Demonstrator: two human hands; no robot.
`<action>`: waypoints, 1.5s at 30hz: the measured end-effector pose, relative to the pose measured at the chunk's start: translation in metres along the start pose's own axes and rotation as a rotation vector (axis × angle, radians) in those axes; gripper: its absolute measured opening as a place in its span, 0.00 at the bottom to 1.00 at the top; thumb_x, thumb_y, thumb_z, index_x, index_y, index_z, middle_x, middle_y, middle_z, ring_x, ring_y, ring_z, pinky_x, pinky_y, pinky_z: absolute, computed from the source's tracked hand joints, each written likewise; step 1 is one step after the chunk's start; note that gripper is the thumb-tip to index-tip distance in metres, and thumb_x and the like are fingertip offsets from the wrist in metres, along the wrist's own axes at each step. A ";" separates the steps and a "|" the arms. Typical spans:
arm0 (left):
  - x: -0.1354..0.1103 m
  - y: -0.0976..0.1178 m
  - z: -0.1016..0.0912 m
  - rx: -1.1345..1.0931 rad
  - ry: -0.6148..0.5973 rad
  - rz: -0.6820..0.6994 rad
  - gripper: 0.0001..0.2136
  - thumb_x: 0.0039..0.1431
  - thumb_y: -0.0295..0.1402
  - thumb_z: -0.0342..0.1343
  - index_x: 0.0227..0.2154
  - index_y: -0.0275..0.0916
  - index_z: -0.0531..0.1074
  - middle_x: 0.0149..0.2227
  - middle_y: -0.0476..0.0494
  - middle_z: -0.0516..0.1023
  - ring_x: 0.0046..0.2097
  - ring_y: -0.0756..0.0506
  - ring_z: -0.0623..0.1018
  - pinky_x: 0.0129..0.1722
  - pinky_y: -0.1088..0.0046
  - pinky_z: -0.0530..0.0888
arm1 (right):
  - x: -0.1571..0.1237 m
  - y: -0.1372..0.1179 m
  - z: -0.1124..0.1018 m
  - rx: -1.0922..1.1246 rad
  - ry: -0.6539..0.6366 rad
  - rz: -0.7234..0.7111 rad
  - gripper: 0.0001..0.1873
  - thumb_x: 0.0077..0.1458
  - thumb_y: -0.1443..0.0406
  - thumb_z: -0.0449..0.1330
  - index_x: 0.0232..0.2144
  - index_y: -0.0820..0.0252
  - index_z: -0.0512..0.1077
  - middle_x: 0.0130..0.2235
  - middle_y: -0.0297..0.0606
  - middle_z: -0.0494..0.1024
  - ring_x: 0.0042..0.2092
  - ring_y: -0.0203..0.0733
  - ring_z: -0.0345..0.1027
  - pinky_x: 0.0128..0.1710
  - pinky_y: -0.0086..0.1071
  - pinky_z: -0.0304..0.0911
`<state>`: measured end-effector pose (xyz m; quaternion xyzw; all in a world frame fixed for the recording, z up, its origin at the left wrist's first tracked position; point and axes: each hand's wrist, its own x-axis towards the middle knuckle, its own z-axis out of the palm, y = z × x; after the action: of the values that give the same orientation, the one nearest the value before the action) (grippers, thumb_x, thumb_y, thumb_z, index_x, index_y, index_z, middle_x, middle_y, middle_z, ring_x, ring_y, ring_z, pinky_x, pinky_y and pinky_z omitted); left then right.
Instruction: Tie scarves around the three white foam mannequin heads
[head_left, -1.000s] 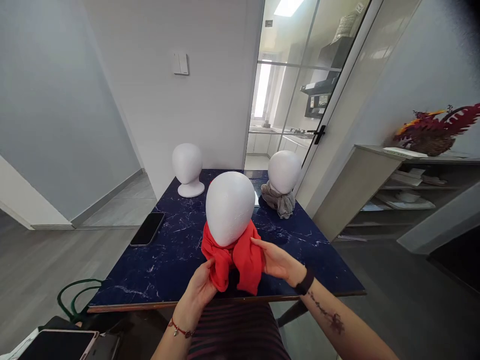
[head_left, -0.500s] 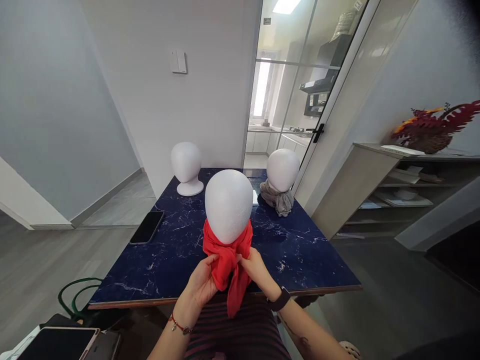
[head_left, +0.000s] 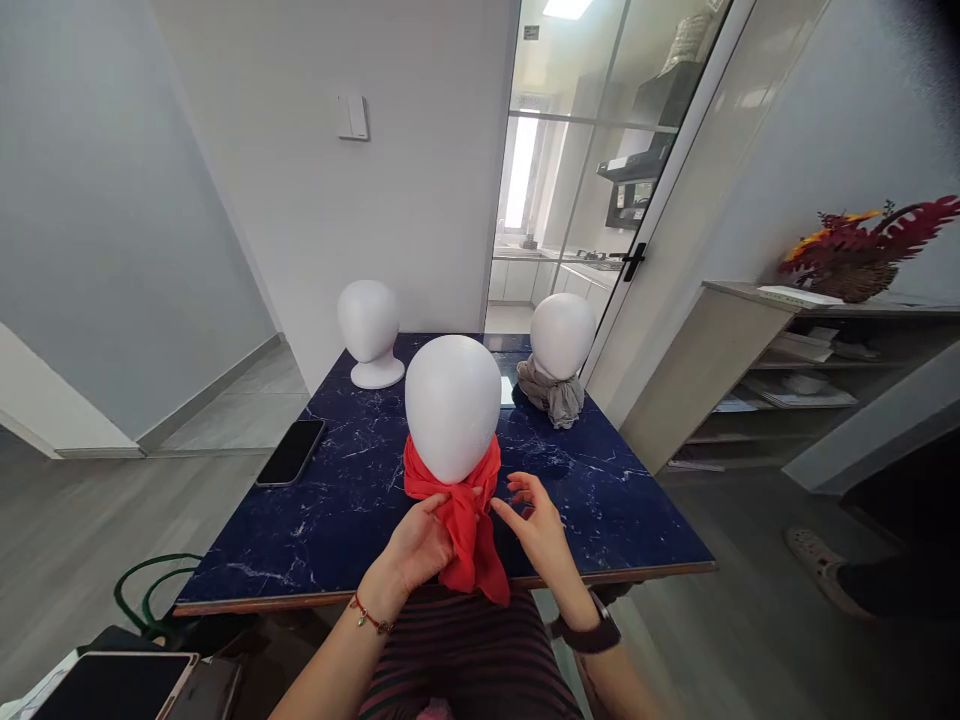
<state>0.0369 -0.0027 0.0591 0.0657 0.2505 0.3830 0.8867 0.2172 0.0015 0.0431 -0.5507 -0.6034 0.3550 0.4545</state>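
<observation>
A white foam mannequin head (head_left: 453, 405) stands near the front edge of a dark blue marbled table (head_left: 337, 500). A red scarf (head_left: 465, 520) is wrapped round its neck, its ends hanging down over the table edge. My left hand (head_left: 416, 548) pinches the scarf just below the neck. My right hand (head_left: 536, 525) hovers beside the scarf on the right, fingers spread, holding nothing.
Two more white foam heads stand at the back: a bare one (head_left: 369, 330) on the left, one with a grey scarf (head_left: 555, 395) on the right. A black phone (head_left: 291, 452) lies at the table's left edge. A tablet (head_left: 112, 685) sits lower left. A shelf with flowers (head_left: 862, 255) is right.
My right hand has let go of the scarf and opened beside it. The scarf ends now hang gathered in one bunch under the neck, held by my left hand.
</observation>
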 end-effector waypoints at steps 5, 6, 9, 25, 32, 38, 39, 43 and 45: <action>-0.004 -0.008 0.013 0.042 -0.006 0.073 0.17 0.62 0.32 0.44 0.46 0.28 0.71 0.39 0.36 0.80 0.43 0.44 0.78 0.46 0.71 0.70 | -0.035 -0.019 0.018 0.192 -0.047 0.021 0.22 0.44 0.61 0.66 0.42 0.57 0.67 0.39 0.38 0.75 0.42 0.44 0.69 0.39 0.33 0.63; -0.004 -0.009 0.015 0.051 0.006 0.081 0.17 0.62 0.32 0.43 0.45 0.28 0.72 0.39 0.36 0.80 0.43 0.44 0.78 0.45 0.71 0.70 | -0.040 -0.020 0.027 0.224 -0.071 0.031 0.24 0.42 0.62 0.67 0.43 0.57 0.66 0.40 0.38 0.76 0.42 0.44 0.70 0.41 0.33 0.63; -0.006 -0.010 0.016 0.087 0.070 0.123 0.14 0.60 0.30 0.45 0.40 0.30 0.74 0.38 0.37 0.80 0.40 0.45 0.78 0.43 0.71 0.71 | -0.044 -0.021 0.041 0.341 -0.059 0.086 0.16 0.46 0.63 0.64 0.39 0.58 0.69 0.38 0.36 0.76 0.39 0.41 0.69 0.41 0.32 0.63; -0.005 -0.006 -0.011 0.743 0.293 0.266 0.12 0.42 0.32 0.65 0.31 0.31 0.76 0.20 0.50 0.73 0.16 0.58 0.59 0.17 0.79 0.52 | -0.034 -0.002 -0.024 0.941 -0.128 0.485 0.18 0.43 0.60 0.69 0.36 0.58 0.70 0.23 0.24 0.62 0.19 0.23 0.41 0.19 0.20 0.48; -0.011 -0.008 -0.015 0.418 0.278 0.293 0.05 0.43 0.26 0.64 0.27 0.32 0.77 0.28 0.44 0.80 0.28 0.51 0.75 0.31 0.77 0.68 | -0.033 0.028 -0.004 0.313 -0.070 0.271 0.10 0.45 0.59 0.62 0.28 0.61 0.69 0.25 0.32 0.70 0.26 0.34 0.60 0.24 0.25 0.56; -0.016 -0.011 -0.002 0.172 0.279 0.225 0.04 0.51 0.29 0.60 0.28 0.32 0.75 0.27 0.43 0.79 0.27 0.49 0.77 0.31 0.75 0.73 | -0.033 0.031 0.018 0.072 -0.278 0.123 0.04 0.44 0.69 0.53 0.24 0.61 0.69 0.22 0.31 0.70 0.25 0.33 0.60 0.27 0.26 0.53; -0.015 -0.012 0.001 0.168 0.305 0.230 0.05 0.52 0.30 0.60 0.27 0.32 0.74 0.24 0.44 0.78 0.24 0.50 0.75 0.28 0.76 0.72 | -0.032 0.029 0.020 0.063 -0.310 0.118 0.04 0.43 0.70 0.54 0.23 0.60 0.69 0.22 0.30 0.70 0.25 0.33 0.60 0.27 0.26 0.53; -0.005 -0.016 0.009 0.111 0.369 0.293 0.05 0.55 0.29 0.57 0.27 0.31 0.73 0.23 0.44 0.77 0.23 0.50 0.75 0.26 0.76 0.73 | -0.025 0.019 0.026 0.027 -0.300 0.050 0.05 0.43 0.69 0.56 0.20 0.59 0.70 0.22 0.31 0.71 0.25 0.35 0.59 0.27 0.27 0.52; 0.001 -0.019 0.009 0.091 0.400 0.333 0.03 0.54 0.26 0.56 0.28 0.31 0.73 0.25 0.42 0.78 0.25 0.49 0.76 0.27 0.75 0.73 | -0.020 0.015 0.029 0.025 -0.215 -0.001 0.05 0.41 0.70 0.57 0.18 0.58 0.71 0.24 0.33 0.72 0.28 0.37 0.60 0.29 0.28 0.53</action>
<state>0.0544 -0.0142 0.0608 0.0689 0.4236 0.5174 0.7403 0.1947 -0.0142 0.0158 -0.5035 -0.6444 0.4191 0.3943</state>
